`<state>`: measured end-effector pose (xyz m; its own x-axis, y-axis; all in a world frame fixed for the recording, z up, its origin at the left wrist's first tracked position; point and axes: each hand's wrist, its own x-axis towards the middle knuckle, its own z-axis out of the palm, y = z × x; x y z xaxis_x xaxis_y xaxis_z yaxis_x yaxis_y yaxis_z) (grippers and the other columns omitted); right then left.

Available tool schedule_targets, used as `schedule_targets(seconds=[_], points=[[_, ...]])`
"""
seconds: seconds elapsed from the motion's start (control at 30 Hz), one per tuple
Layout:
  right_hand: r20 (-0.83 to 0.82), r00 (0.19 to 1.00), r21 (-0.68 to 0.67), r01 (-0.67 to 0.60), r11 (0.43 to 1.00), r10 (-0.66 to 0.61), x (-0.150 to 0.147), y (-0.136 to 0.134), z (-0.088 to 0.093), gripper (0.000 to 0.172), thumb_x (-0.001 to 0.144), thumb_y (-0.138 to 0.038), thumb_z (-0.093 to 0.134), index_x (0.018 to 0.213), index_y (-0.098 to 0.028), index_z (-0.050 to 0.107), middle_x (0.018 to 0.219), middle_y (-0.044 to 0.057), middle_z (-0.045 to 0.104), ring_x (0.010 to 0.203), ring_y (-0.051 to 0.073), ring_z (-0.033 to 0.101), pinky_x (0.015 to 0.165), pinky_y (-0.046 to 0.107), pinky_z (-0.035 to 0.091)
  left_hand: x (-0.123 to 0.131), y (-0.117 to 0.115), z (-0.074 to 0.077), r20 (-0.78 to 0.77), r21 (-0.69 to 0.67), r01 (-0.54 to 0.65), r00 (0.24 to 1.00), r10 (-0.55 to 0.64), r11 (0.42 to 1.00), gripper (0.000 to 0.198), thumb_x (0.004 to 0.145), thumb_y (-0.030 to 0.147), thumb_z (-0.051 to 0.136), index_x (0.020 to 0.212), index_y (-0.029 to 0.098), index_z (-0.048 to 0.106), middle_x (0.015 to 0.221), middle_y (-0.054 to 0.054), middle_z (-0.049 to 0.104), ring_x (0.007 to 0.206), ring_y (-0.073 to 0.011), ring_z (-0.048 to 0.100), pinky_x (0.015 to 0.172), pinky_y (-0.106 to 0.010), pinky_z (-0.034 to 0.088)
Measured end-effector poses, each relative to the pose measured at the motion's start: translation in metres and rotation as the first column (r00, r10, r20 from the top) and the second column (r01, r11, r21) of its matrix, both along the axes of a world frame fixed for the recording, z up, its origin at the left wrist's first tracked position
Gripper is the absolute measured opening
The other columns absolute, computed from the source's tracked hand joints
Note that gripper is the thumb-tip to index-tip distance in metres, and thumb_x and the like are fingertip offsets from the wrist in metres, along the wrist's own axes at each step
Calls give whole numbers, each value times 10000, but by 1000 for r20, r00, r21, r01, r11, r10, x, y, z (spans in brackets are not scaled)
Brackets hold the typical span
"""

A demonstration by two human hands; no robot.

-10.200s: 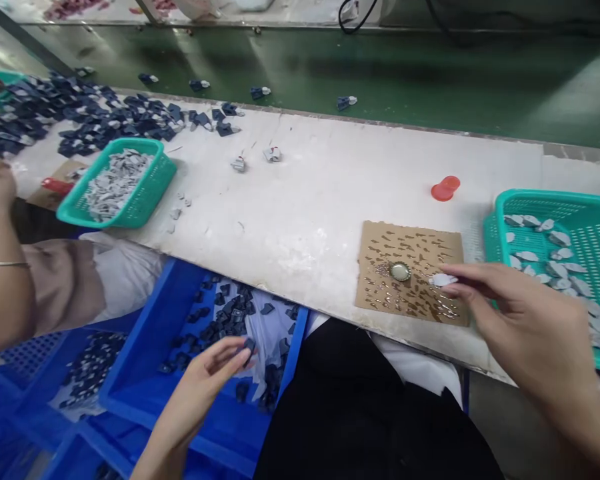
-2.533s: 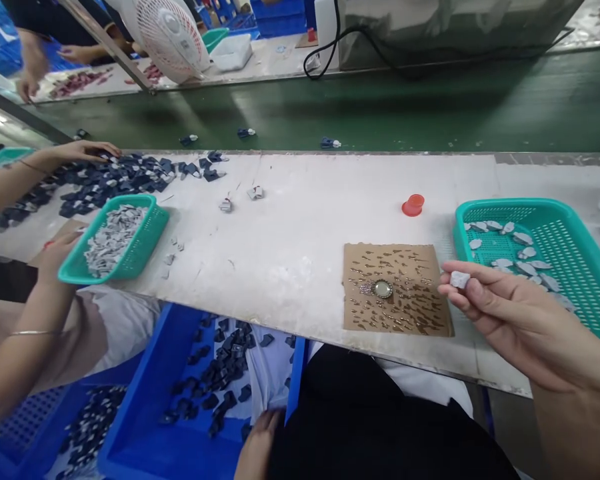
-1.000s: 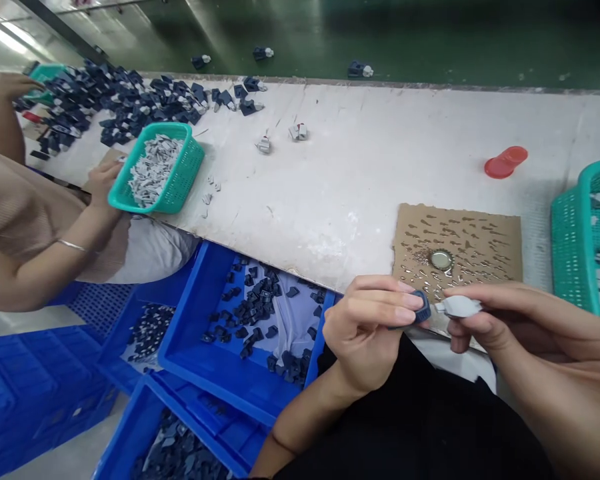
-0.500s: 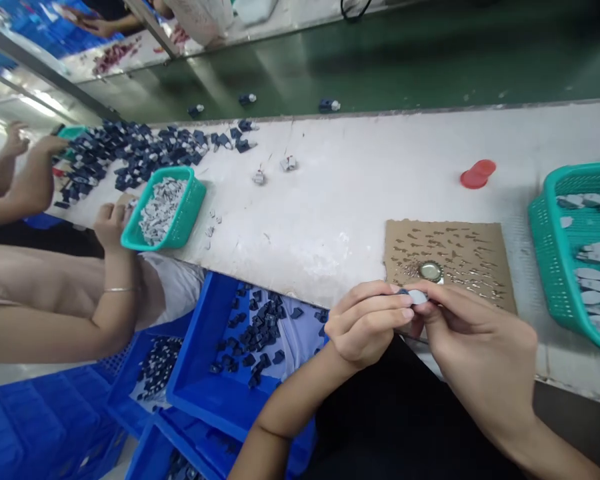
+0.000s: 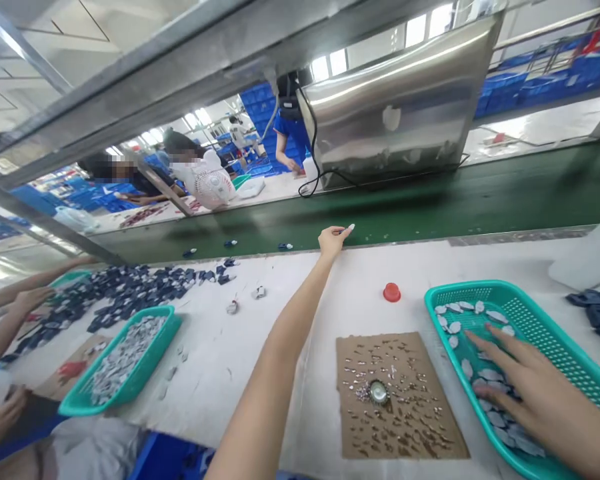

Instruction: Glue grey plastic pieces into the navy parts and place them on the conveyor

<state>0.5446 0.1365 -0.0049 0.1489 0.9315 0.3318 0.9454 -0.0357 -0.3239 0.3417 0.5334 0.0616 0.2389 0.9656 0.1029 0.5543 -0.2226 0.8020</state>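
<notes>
My left hand (image 5: 332,241) is stretched out over the near edge of the green belt (image 5: 410,223). It is closed on a small dark-blue part with a white tip (image 5: 351,228); most of the part is hidden by the fingers. My right hand (image 5: 525,380) reaches into a teal basket (image 5: 555,330) with its fingers spread. Flat pale-grey pieces (image 5: 493,375) lie under and around those fingers. Between my arms is a brown cardboard sheet (image 5: 357,427) dotted with glue-like drops, and a bottle cap (image 5: 379,392) sits on it.
A red cap (image 5: 392,292) stands behind the cardboard. Several dark-blue parts (image 5: 285,247) lie on the belt, with a pile (image 5: 145,283) at left. A co-worker's hands (image 5: 30,300) are beside it. Another teal basket (image 5: 167,333) holds small grey pieces. A metal frame (image 5: 230,63) crosses overhead.
My hands have parted: the left has carried the dark-blue and white part forward to the belt, and the right has moved into the teal basket. The camera view has tilted up.
</notes>
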Motion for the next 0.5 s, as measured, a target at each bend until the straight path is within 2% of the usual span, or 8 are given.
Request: schedule_targets(seconds=[0.07,0.13,0.2,0.27,0.33,0.4,0.47,0.5], points=[[26,999,-21,-33,999,33,1,4,-9,482,935,-569,547,1241,-297,802,1332,180,733,1175,474,707,905,687,614,14,15,-1,-65,-21,-58,996,56,998,329,998,396,687,1240,173,681,1270,-105,700,1108,-237,696,966,-458,620],[19,998,-49,-64,997,65,-4,7,-9,363,958,-478,535,1101,-332,835,1214,134,776,1088,408,745,902,634,627,13,17,1,-98,-6,-120,988,119,993,364,993,398,693,1277,173,668,1321,-116,679,1165,-258,680,1001,-488,606],[-12,995,-87,-98,991,97,-7,9,-4,326,981,-419,517,984,-326,829,1101,94,787,987,332,762,874,542,644,-5,8,7,-97,36,-168,981,171,985,363,987,399,700,1258,159,671,1300,-115,685,1165,-261,677,1008,-502,596],[-47,993,-110,-114,987,109,-9,8,2,329,995,-425,509,930,-300,807,1057,89,775,934,302,759,845,494,648,-45,-17,17,-68,97,-205,975,212,974,307,967,376,714,1187,163,693,1204,-91,715,1098,-236,691,998,-468,594],[-75,993,-106,-100,989,93,-8,6,9,354,999,-483,505,943,-286,793,1147,107,765,995,320,757,852,494,648,-104,-64,27,-21,178,-282,957,290,943,253,929,353,697,1118,185,702,1101,-66,725,1033,-215,695,996,-423,588],[-162,986,-91,-54,994,39,-9,3,19,374,981,-555,527,1002,-288,788,1237,110,757,1080,347,752,869,498,653,-173,-132,30,43,268,-457,885,464,848,286,906,401,603,1099,200,666,1074,-78,693,1058,-251,682,1040,-462,571],[-356,933,-107,16,994,-54,-11,0,35,382,925,-627,614,1034,-299,776,1186,90,780,1055,347,766,835,469,670,-238,-214,24,117,339,-688,708,696,642,378,879,476,518,1132,201,575,1112,-115,611,1213,-359,610,1144,-652,463],[-504,858,-131,40,991,-102,-14,-2,44,381,884,-643,682,1019,-298,767,1128,82,792,1026,342,776,817,446,678,-265,-255,17,132,342,-760,621,773,552,395,839,483,540,1125,211,527,1090,-117,576,1282,-421,566,1169,-744,384]])
